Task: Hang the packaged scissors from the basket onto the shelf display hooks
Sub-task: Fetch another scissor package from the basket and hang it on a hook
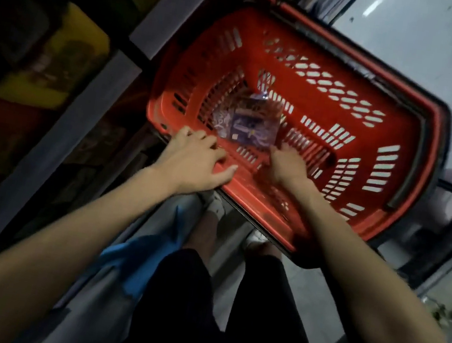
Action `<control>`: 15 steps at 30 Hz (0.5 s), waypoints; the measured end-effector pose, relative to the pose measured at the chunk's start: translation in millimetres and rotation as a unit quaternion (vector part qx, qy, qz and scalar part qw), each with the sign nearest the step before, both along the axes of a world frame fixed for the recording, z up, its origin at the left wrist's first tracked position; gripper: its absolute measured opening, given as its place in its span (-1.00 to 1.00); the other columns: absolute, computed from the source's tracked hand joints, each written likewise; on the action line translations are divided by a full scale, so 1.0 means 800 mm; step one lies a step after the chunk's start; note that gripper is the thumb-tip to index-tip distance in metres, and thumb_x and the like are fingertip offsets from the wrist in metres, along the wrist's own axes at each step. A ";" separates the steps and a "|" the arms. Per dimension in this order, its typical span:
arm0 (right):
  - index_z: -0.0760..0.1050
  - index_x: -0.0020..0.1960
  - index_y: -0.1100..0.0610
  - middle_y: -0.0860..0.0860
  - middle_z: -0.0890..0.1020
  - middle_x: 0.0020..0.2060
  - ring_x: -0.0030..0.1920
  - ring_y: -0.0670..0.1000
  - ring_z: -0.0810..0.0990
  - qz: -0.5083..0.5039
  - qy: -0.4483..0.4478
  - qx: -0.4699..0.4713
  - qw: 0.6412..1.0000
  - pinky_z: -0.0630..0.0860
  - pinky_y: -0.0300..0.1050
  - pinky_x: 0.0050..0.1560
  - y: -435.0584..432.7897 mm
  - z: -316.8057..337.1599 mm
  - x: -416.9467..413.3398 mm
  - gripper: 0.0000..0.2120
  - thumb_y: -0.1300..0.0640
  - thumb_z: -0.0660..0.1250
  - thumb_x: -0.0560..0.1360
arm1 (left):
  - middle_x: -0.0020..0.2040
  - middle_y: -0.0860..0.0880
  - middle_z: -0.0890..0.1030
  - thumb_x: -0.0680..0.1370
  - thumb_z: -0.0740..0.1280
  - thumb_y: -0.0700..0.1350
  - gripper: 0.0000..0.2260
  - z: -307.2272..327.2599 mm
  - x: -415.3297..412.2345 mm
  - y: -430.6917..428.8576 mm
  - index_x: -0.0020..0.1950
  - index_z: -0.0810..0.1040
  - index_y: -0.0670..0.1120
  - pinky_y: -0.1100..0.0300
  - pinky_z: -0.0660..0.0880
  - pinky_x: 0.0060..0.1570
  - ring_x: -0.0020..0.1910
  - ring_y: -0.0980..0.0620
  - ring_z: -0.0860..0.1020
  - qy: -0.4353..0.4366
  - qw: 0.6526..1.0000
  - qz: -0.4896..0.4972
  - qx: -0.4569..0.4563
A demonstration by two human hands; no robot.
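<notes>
Purple packaged scissors point(246, 121) lie in the red plastic basket point(349, 108), one o'clock from the spread left hand point(193, 160) on its rim, eleven o'clock from the right hand point(287, 163), grip unclear.

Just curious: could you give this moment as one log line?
left hand: rests on basket rim | right hand: inside basket, at packaged scissors, grip unclear | packaged scissors: on basket floor

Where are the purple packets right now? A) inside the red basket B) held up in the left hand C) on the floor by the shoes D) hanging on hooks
A: the purple packets lie on the bottom of the red basket, and the right hand reaches in beside them.
</notes>
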State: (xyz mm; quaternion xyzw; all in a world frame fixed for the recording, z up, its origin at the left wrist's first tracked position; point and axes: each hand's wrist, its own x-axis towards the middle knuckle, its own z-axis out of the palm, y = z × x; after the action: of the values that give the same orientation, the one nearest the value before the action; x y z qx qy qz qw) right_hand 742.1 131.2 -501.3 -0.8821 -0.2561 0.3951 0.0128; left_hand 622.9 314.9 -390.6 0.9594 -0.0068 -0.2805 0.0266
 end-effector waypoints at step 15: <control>0.19 0.61 0.22 0.41 0.20 0.55 0.55 0.43 0.21 0.017 -0.135 0.044 0.990 0.36 0.29 0.46 0.054 -0.141 0.049 -0.13 0.16 0.52 0.41 | -0.01 -0.10 0.67 0.58 0.04 0.27 -0.43 -0.018 -0.006 0.001 0.06 0.74 -0.04 -0.07 0.38 0.16 0.06 -0.13 0.59 -0.042 0.998 0.044 -0.008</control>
State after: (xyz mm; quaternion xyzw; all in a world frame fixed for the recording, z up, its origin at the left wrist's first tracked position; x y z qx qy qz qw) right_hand 781.0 174.6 -614.4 -0.9214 -0.2874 0.2613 0.0106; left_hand 618.0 316.1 -405.2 0.9695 0.0323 -0.2384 0.0465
